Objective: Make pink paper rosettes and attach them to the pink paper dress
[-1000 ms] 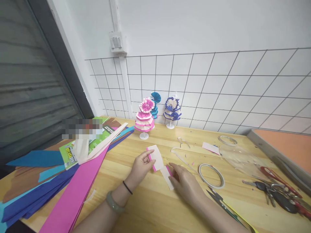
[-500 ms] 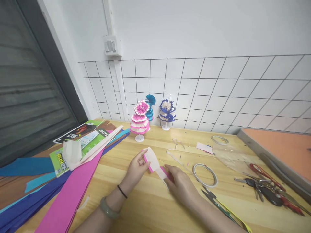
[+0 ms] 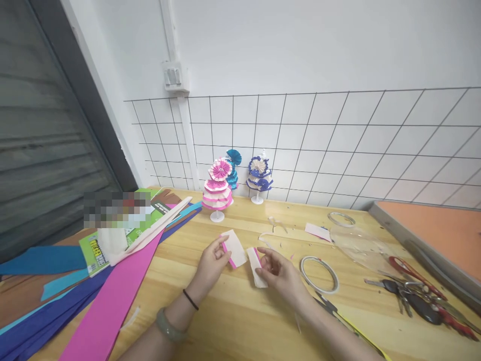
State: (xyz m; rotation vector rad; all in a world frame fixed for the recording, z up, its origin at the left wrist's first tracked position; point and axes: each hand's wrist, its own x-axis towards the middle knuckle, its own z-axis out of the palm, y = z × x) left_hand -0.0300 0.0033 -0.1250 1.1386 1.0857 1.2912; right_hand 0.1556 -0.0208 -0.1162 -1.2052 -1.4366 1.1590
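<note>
My left hand (image 3: pixel 215 263) pinches a white paper piece (image 3: pixel 236 249) with a pink border along its near left edge. In my right hand (image 3: pixel 280 273) is a narrower folded white paper strip (image 3: pixel 256 268), also edged in pink, gripped between thumb and fingers. A small gap separates the two papers above the wooden table. Beyond them stands a tiered pink and white paper tree (image 3: pixel 217 193) with a pleated rosette, on a white base. Behind it are a teal paper tree (image 3: pixel 233 168) and a blue and white one (image 3: pixel 258 178).
Crepe paper, including a pink sheet (image 3: pixel 112 306), lies at left with a green printed packet (image 3: pixel 92 255). Tape rolls (image 3: pixel 319 275), a white-pink paper piece (image 3: pixel 317 231), yellow-handled snips (image 3: pixel 356 331), keys (image 3: pixel 404 296) and red-handled scissors (image 3: pixel 417 276) lie at right. A wire grid (image 3: pixel 315 125) backs the table.
The right hand's paper has turned more upright and now sits apart from the left piece; before, the two met or overlapped. My right fingers have opened out slightly around it.
</note>
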